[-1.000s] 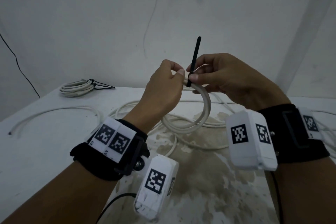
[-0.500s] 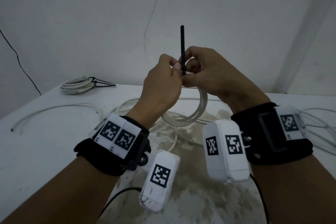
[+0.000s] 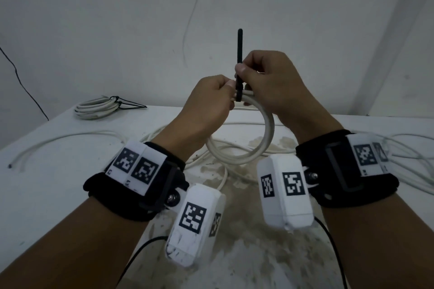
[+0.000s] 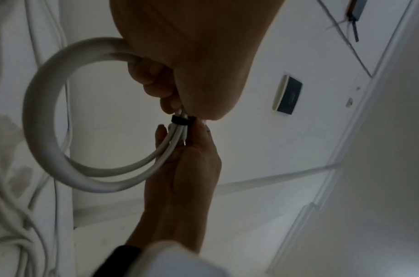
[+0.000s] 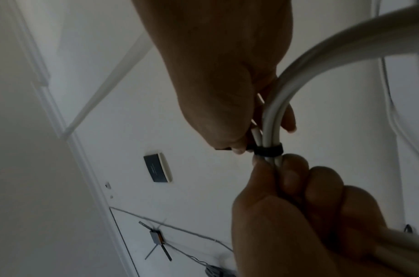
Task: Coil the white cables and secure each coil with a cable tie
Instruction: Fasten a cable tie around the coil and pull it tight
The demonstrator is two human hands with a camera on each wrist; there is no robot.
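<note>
I hold a small coil of white cable [image 3: 267,134] upright above the table. My left hand [image 3: 229,88] grips the top of the coil, fingers curled round its strands. A black cable tie [image 3: 240,49] is looped round the strands there, its tail pointing straight up. My right hand [image 3: 242,70] pinches the tail just above the loop. In the right wrist view the tie band [image 5: 267,150] circles the strands between my right hand [image 5: 237,148] and my left hand's fingers [image 5: 296,174]. The left wrist view shows the coil [image 4: 37,116] and the tie [image 4: 180,120].
A finished coil [image 3: 96,107] bound with black ties lies at the table's back left. Loose white cables [image 3: 70,137] trail over the white, stained table [image 3: 47,195], more at the right edge [image 3: 411,150]. A wall stands close behind.
The tie's tail has swung from leaning right to upright. My right hand has shifted up the tail, now above my left hand. The coil stays held in the air.
</note>
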